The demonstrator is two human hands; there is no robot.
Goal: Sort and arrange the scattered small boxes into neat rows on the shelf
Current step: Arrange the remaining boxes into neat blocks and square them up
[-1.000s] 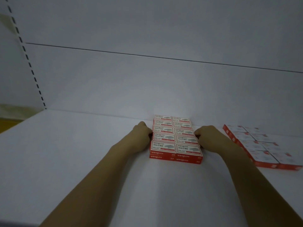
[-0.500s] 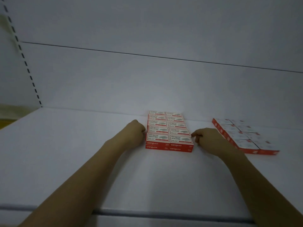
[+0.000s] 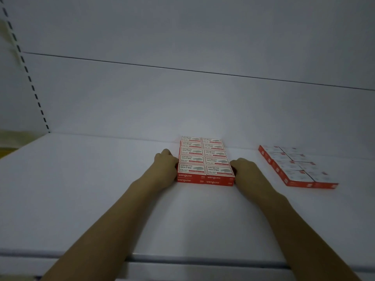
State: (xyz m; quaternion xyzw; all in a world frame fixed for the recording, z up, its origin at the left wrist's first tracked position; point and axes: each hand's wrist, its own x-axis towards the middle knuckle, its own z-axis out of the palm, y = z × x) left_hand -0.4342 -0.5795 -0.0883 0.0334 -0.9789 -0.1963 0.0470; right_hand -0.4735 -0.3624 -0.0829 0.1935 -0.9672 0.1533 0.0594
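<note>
A block of small red-and-white staple boxes (image 3: 205, 159) sits on the white shelf (image 3: 101, 189), two columns wide, several rows deep and two layers high, reaching back to the rear panel. My left hand (image 3: 165, 166) presses against the block's left side near the front. My right hand (image 3: 244, 172) presses against its right side. Both hands have curled fingers and flank the block without lifting it. A second block of the same boxes (image 3: 296, 167) lies to the right, angled slightly.
The shelf's back panel (image 3: 182, 98) rises behind the boxes. A perforated upright (image 3: 26, 69) stands at the far left. The shelf's front edge (image 3: 182, 260) runs across the bottom.
My right hand drew off the block half a second ago and is back against its right side now. The view has pulled back and tilted down a little, showing the shelf's front edge.
</note>
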